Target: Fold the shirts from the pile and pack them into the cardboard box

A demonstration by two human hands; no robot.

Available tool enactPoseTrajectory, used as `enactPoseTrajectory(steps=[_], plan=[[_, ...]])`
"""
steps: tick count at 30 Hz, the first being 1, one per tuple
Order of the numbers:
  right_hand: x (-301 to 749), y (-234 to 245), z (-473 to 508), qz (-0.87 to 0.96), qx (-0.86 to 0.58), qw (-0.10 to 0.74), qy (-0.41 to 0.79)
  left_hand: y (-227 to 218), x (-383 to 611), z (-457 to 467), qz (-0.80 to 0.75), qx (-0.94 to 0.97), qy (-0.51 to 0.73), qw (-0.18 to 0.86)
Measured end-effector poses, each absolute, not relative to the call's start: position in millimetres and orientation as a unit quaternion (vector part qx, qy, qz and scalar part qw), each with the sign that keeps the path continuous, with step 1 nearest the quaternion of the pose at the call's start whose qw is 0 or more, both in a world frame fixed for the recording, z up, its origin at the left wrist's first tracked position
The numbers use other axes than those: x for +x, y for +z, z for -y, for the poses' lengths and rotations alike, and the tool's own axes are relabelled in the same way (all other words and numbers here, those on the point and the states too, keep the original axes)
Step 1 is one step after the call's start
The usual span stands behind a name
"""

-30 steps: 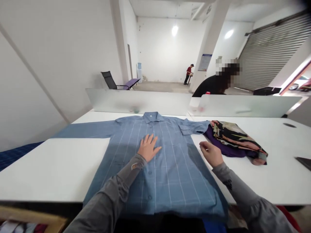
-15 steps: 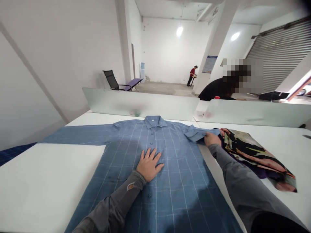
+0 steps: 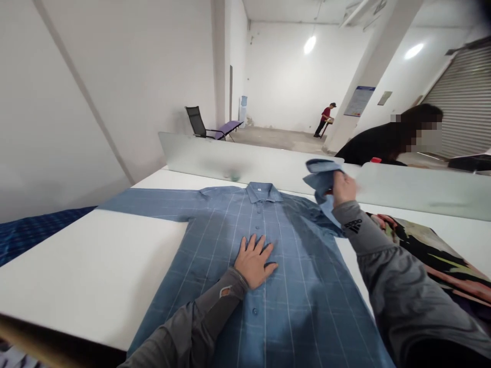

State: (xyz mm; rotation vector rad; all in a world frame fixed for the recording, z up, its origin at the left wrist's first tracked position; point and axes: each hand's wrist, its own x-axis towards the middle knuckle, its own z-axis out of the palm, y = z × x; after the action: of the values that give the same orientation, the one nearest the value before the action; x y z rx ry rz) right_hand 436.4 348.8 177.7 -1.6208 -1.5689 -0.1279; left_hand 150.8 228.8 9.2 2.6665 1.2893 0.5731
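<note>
A blue checked button-up shirt [image 3: 284, 286] lies front side up on the white table [image 3: 95, 276], its collar at the far edge. My left hand [image 3: 256, 260] rests flat on the shirt's front, fingers spread, beside the button line. Above the table at the right, my right hand [image 3: 343, 188] grips the end of the shirt's right-side sleeve [image 3: 324, 176], which is lifted and folded over on itself. The other sleeve [image 3: 149, 202] lies stretched out to the left.
Frosted dividers [image 3: 207, 156] run along the far table edge. A folded floral-patterned cloth [image 3: 433, 250] lies at the right. Dark blue fabric [image 3: 42, 230] shows past the left edge. A person in black [image 3: 372, 140] leans behind the divider; another in red [image 3: 325, 115] stands far back.
My right hand has raised the sleeve end off the table, up and toward the far side. My left hand stays flat on the shirt. The view has turned left.
</note>
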Motion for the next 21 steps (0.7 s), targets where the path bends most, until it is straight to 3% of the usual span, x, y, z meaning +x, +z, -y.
enactPoseTrajectory(steps=[7, 10, 14, 17, 21], plan=[[343.5, 127.2, -326.3, 0.754, -0.552, 0.329, 0.136, 10.2, 148.5, -229.4, -0.428, 0.879, 0.196, 0.075], [362.8, 113.7, -312.0, 0.684, -0.656, 0.314, 0.052, 12.4, 149.7, -228.3, -0.423, 0.880, 0.196, 0.084], [395.9, 91.3, -294.4, 0.628, -0.762, 0.140, -0.069, 22.3, 147.9, -232.6, -0.434, 0.870, 0.217, 0.089], [411.3, 69.4, -283.1, 0.599, -0.793, 0.045, -0.104, 30.9, 134.6, -243.2, -0.504, 0.823, 0.257, 0.037], [425.5, 50.2, -278.7, 0.596, -0.788, 0.057, -0.141, 35.1, 106.7, -259.4, -0.619, 0.759, 0.181, -0.088]])
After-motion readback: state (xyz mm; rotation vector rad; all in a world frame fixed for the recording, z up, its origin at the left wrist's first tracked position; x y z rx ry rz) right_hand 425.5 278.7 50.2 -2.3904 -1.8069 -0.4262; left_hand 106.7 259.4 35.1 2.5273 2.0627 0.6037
